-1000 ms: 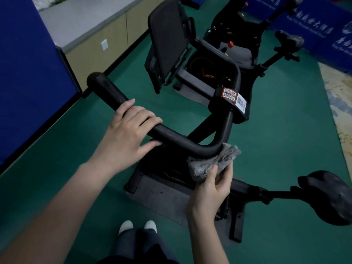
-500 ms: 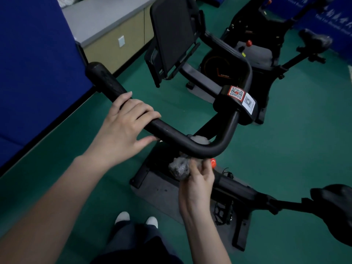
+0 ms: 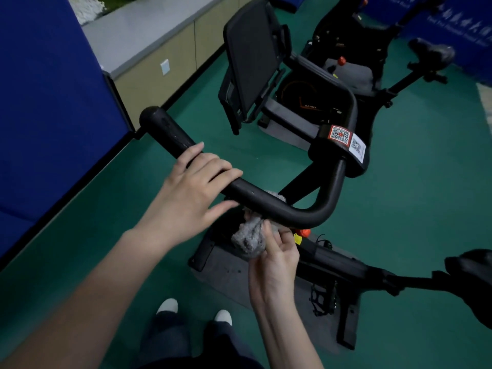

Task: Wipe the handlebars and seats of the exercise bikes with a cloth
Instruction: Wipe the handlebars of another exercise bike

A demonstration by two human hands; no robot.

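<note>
A black handlebar [image 3: 269, 203] of the near exercise bike curves across the middle of the view. My left hand [image 3: 191, 193] rests over its straight left part, fingers draped on top and thumb below. My right hand [image 3: 271, 259] holds a crumpled grey cloth [image 3: 250, 235] against the underside of the bar, just left of its bend. The bike's black seat [image 3: 476, 283] sticks out at the right edge. A second bike's seat [image 3: 431, 53] shows at the far right.
A black console screen [image 3: 253, 57] stands above the bar's far side. The second bike [image 3: 348, 30] stands behind. A blue padded wall [image 3: 48, 107] runs along the left, a beige cabinet [image 3: 159, 65] beyond it. Green floor [image 3: 426, 198] surrounds the bikes. My white shoes [image 3: 167, 306] are below.
My right hand has slid the cloth leftward along the bar, from the bend to the underside near my left hand. The left hand stays on the bar.
</note>
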